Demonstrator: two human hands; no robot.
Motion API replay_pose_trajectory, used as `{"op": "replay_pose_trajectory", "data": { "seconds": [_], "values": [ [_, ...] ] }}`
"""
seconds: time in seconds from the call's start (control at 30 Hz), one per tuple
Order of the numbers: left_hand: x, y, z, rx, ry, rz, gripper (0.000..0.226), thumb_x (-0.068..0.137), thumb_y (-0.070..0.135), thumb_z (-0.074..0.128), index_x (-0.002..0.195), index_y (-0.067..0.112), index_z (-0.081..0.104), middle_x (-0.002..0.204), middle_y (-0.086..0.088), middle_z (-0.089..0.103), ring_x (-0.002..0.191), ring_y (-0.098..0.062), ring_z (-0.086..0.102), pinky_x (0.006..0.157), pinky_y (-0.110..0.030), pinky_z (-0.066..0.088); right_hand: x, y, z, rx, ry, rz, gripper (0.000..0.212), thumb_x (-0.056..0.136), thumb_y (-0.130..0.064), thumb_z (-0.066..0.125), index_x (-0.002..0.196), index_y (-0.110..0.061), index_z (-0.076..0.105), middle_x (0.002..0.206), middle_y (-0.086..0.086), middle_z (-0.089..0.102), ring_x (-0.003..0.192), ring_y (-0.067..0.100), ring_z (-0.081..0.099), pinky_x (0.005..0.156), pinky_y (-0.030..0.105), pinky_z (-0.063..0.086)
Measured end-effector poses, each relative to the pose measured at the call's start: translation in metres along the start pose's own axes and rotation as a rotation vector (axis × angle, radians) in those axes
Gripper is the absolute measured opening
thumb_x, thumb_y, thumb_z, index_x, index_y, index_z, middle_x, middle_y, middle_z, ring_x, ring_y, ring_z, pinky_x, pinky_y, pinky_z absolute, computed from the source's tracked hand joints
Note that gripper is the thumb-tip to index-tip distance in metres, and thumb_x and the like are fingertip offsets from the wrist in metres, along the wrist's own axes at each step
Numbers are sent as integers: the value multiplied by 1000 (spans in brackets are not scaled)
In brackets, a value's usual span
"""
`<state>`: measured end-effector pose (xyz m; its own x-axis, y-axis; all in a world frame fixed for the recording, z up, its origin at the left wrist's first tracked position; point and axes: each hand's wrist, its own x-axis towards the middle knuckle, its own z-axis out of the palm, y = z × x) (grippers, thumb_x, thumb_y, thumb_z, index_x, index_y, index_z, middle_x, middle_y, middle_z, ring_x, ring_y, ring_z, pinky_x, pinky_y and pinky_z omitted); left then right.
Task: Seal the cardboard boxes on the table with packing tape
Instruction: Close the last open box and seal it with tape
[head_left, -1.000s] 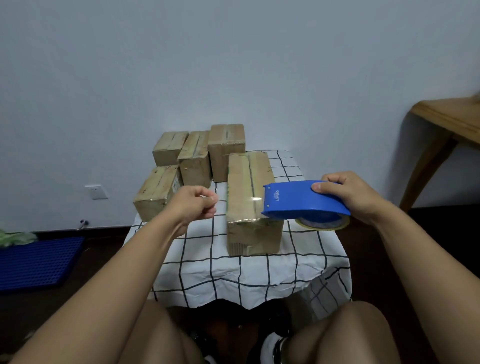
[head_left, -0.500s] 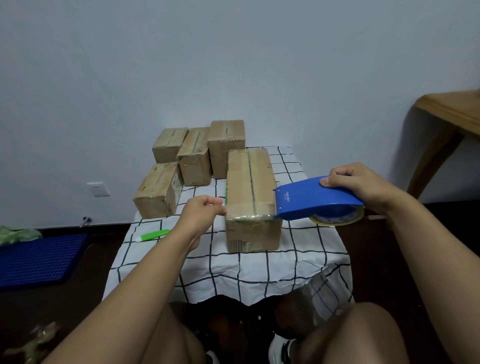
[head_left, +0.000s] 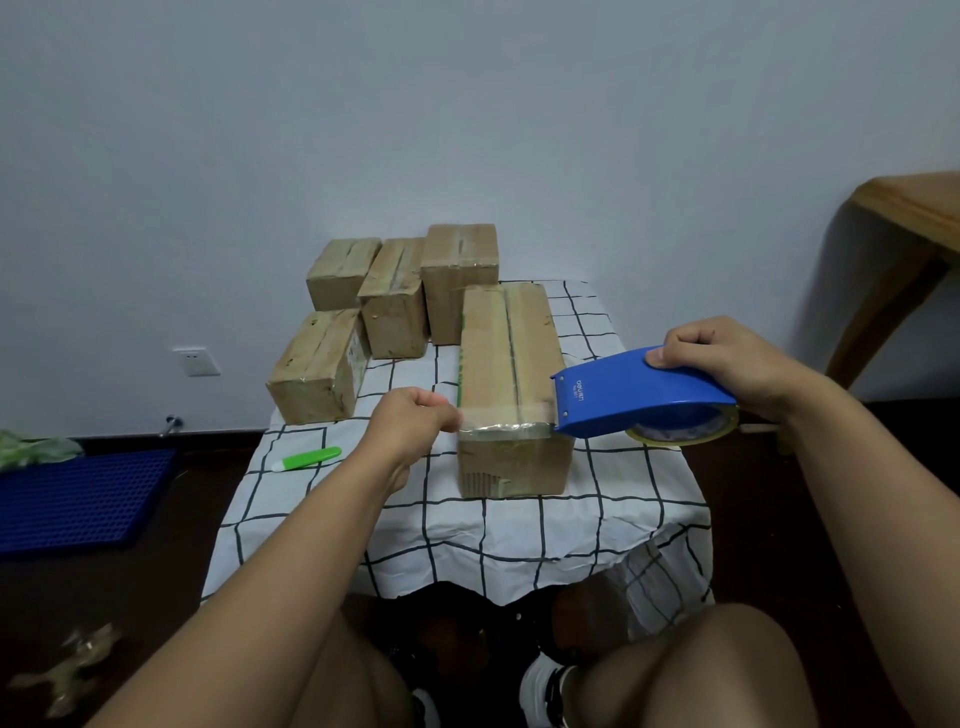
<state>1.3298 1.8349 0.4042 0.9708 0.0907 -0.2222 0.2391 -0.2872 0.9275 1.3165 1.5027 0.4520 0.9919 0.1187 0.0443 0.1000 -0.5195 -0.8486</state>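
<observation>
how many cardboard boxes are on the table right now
5. A long box lies nearest, under the tape; one at the left; three in a back row: left, middle, right. Others may hide behind them.

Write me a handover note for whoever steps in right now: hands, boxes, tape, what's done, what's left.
Left hand: pinching the free tape end at the long box's near-left top edge.
Right hand: gripping the blue tape dispenser at the box's right edge.
A clear strip spans the box top near its front end, not yet cut.
Four smaller boxes stand behind and left; they look taped, but I can't confirm.
Green cutter lies on the checked tablecloth.
Left: press down, cut, check the centre seam.
</observation>
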Motion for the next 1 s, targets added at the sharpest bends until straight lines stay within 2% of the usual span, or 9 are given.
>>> {"op": "replay_pose_trajectory", "data": {
  "seconds": [0.2, 0.47, 0.63, 0.9, 1.0],
  "values": [
    [3, -1, 0, 69, -3, 26, 13, 80, 11, 77, 82, 13, 64, 76, -2, 67, 65, -10, 55, 57, -24, 40, 1, -4, 2, -17, 5, -2, 40, 90, -28, 70, 54, -17, 56, 54, -1, 43, 48, 10, 40, 45, 15, 32],
    [5, -4, 5, 285, 50, 147, 15, 81, 20, 77, 81, 21, 61, 83, 2, 60, 74, -12, 55, 55, -26, 37, 0, -6, 4, -34, 7, 10, 42, 90, -27, 69, 51, -19, 58, 52, -3, 46, 47, 8, 42, 46, 14, 33],
    [4, -5, 4, 351, 45, 158, 14, 84, 24, 72, 87, 25, 59, 85, 0, 60, 72, -13, 57, 52, -25, 35, 1, -2, 8, -18, 7, 17, 41, 90, -25, 70, 52, -17, 57, 53, -1, 45, 47, 8, 41, 45, 14, 32],
    [5, -14, 1, 380, -12, 119, 32, 88, 38, 67, 113, 26, 51, 106, -4, 61, 92, -18, 59, 68, -31, 44, 4, 11, 12, 15, -10, 33, 41, 91, -26, 69, 53, -18, 56, 53, -2, 46, 47, 8, 43, 46, 14, 34],
    [-1, -13, 6, 586, 100, 299, 35, 90, 30, 65, 122, 24, 53, 120, -3, 53, 112, -22, 49, 88, -32, 42, 5, 16, 11, 48, -11, 39, 43, 91, -25, 69, 51, -20, 56, 51, -5, 45, 46, 7, 43, 45, 14, 35]
  ]
}}
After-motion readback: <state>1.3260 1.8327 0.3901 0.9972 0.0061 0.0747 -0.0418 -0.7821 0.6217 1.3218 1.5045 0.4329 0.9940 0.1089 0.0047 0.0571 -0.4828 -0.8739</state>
